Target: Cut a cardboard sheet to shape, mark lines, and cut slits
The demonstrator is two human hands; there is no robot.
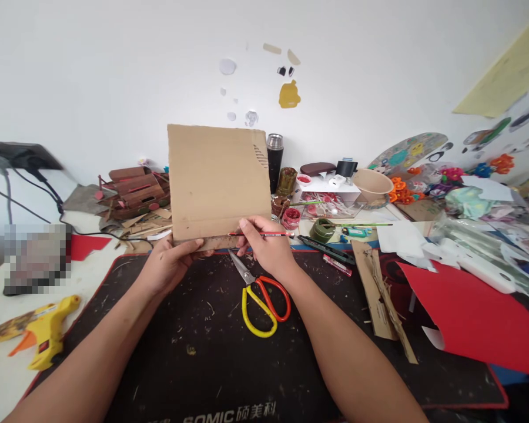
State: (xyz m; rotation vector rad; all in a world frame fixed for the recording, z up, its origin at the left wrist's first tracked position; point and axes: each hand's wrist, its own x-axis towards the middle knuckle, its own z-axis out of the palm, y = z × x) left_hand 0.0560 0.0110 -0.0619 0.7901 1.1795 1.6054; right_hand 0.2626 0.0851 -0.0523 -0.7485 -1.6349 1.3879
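A square piece of brown cardboard (220, 182) stands upright over the mat, with torn corrugation near its upper right corner. My left hand (170, 261) grips its lower left edge, thumb in front. Along the bottom edge runs a narrow strip (218, 241) that looks like a ruler, partly under my left thumb. In my right hand (267, 244), closed at the lower right corner of the cardboard, is a red pencil (278, 234) pointing left. Scissors (258, 294) with one yellow and one red handle lie below, blades toward the cardboard.
A yellow glue gun (48, 335) lies at left. Cardboard strips (374, 294) and red paper (476, 311) are to the right on the black mat (211, 358). Behind stand a thermos (275, 161), paint jars (291, 218) and a beige bowl (374, 183).
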